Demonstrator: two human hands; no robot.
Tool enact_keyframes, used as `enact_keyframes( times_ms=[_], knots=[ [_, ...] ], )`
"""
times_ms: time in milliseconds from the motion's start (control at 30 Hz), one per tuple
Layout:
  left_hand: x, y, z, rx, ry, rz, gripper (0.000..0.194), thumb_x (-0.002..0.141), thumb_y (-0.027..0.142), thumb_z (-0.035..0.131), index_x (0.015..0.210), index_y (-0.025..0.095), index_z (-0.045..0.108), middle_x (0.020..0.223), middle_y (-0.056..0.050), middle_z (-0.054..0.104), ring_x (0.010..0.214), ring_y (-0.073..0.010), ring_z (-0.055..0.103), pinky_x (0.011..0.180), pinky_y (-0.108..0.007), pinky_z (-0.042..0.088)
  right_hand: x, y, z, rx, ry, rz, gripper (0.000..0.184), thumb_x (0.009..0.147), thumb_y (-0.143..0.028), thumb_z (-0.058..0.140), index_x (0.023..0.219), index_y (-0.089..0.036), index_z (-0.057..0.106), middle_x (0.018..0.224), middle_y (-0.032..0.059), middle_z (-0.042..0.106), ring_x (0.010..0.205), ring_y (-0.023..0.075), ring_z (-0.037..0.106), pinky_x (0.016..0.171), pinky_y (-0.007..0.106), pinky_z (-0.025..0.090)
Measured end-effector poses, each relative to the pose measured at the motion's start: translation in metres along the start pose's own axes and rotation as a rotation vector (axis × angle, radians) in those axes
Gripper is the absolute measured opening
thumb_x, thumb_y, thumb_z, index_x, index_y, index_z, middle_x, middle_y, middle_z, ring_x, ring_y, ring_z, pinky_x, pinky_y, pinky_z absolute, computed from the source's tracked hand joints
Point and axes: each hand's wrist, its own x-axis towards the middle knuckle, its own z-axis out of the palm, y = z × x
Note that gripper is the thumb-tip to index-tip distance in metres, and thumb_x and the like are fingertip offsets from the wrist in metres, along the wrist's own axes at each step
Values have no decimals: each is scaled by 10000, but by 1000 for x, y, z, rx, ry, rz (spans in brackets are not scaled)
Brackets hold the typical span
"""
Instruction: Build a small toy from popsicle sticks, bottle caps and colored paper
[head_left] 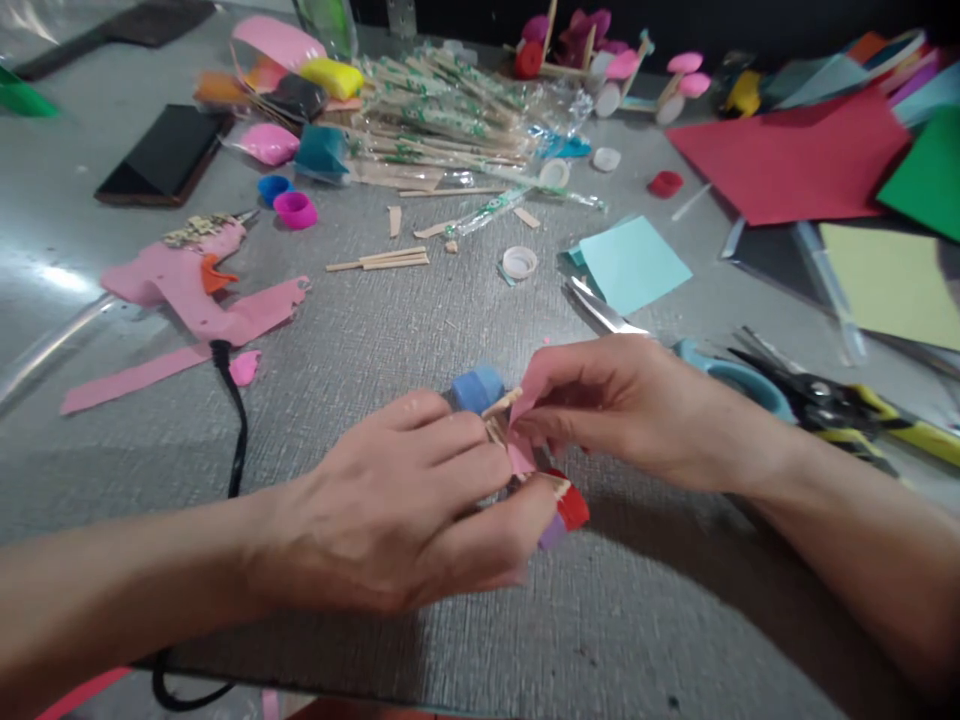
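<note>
My left hand (405,500) is closed around a small craft model made of wooden sticks (501,405), low over the grey table. A blue round piece (478,388) sits at the model's far end, and a red piece (574,507) with a purple one (553,532) at its near end. My right hand (649,410) pinches a strip of pink paper (523,457) that lies against the sticks. My left fingers hide much of the model. Scissors (607,315) with light blue handles lie just beyond my right hand and partly under it.
At left lies a pink glue gun (184,275) with a black cord (238,420). Wrapped chopsticks (450,110) are heaped at the back, near a phone (165,155). Pliers (825,395) and coloured paper (795,155) lie at right. The table's front edge (315,688) is close.
</note>
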Motion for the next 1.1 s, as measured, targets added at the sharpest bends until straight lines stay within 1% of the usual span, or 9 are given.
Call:
enact_keyframes(
  times_ms=[100,200,233,333,433,667,800,967,1100],
  knots=[
    [2,8,2,49,33,15,272,1019,213,541,1277,264,613,877,41,714,786,-164,664,650,-316,447,0,-2,2,14,-17,-6,182,961,-197,622,786,-190,669,747,-19,720,668,113,652,641,240,502],
    [2,16,5,37,19,26,419,995,240,598,1377,412,584,802,53,669,689,-161,614,585,-329,406,0,-3,4,15,-18,-16,196,968,-200,615,777,-191,658,726,-33,711,650,99,644,642,231,500],
    [2,18,6,31,-2,24,420,995,257,598,1382,422,587,783,49,654,663,-167,592,578,-341,403,0,-4,5,10,-11,-12,191,967,-201,616,780,-192,658,722,-35,712,648,99,644,642,233,499],
    [2,22,8,24,-104,41,337,1025,243,518,1329,301,654,840,-2,674,697,-191,593,608,-385,425,0,-5,7,0,-3,-1,174,954,-169,609,789,-195,655,739,-34,724,665,109,654,668,248,504],
    [3,19,8,6,-96,79,300,1034,182,473,1212,217,712,908,-23,706,758,-191,613,680,-399,444,-1,-6,5,-74,31,-7,147,935,-134,603,819,-193,671,780,-24,726,710,127,661,691,263,501],
    [-1,7,-1,-126,-88,85,243,1042,153,482,1162,194,690,981,2,745,895,-164,665,779,-359,468,-1,-6,-2,-222,55,-72,167,969,-160,585,876,-195,719,835,-18,742,730,129,647,689,267,483],
    [-2,4,-4,-138,-60,54,283,1061,127,407,1088,197,680,1012,6,775,917,-155,686,827,-335,498,0,-7,-3,-206,59,-123,196,1000,-190,581,873,-197,730,930,-3,773,849,138,686,806,267,497],
    [-7,-3,-8,-85,-60,57,299,1031,75,411,1105,200,673,1003,3,780,937,-149,704,824,-337,509,0,-7,-4,-202,71,-84,174,999,-188,586,923,-183,742,945,22,779,836,150,690,793,290,500],
    [-14,-4,-6,-106,9,-14,146,1033,141,503,1064,203,631,990,0,755,903,-144,700,843,-326,504,1,-5,-3,-118,86,-70,175,1007,-208,591,914,-167,733,932,32,765,855,164,683,806,306,505]
  ],
)
